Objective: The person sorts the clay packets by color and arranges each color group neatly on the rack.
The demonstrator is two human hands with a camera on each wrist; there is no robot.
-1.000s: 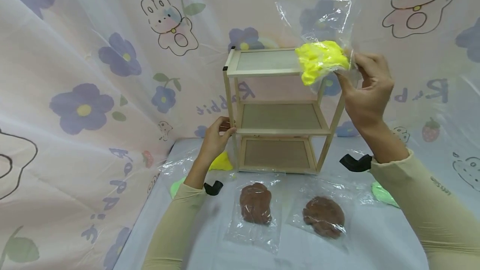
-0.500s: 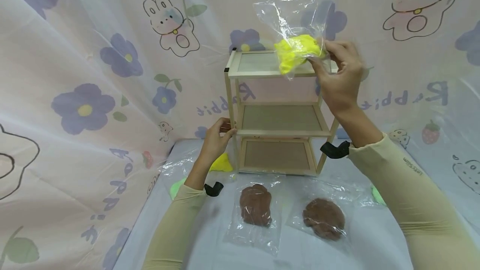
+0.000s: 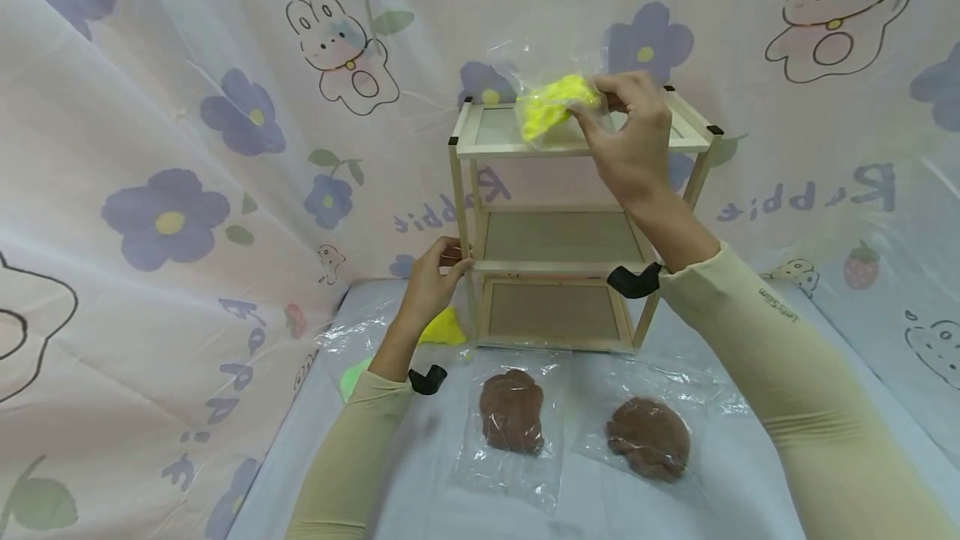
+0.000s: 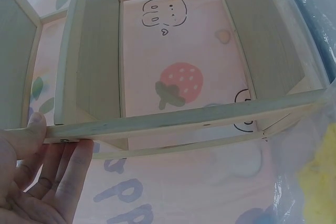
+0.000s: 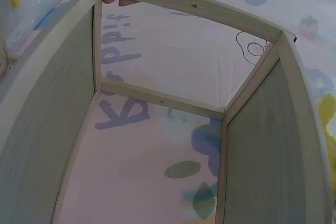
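Right now, my right hand (image 3: pixel 630 125) pinches a clear plastic bag (image 3: pixel 525 65); its bright yellow doughy lump (image 3: pixel 558 105) lies left of my fingertips, long axis slanting, at the top tier of the pale wooden three-tier shelf (image 3: pixel 562 266). Whether they touch, I can't tell. My left hand (image 3: pixel 429 283) grips the shelf's left side. Two flat clear bags (image 3: pixel 506 477) hold brown lumps (image 3: pixel 512 411).

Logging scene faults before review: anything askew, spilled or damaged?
Nothing looks spilled or damaged: the shelf stands upright and the yellow lump in the right hand is bagged. One oddity: the "Rabbit" lettering on the backdrop runs backwards, R at the right end.
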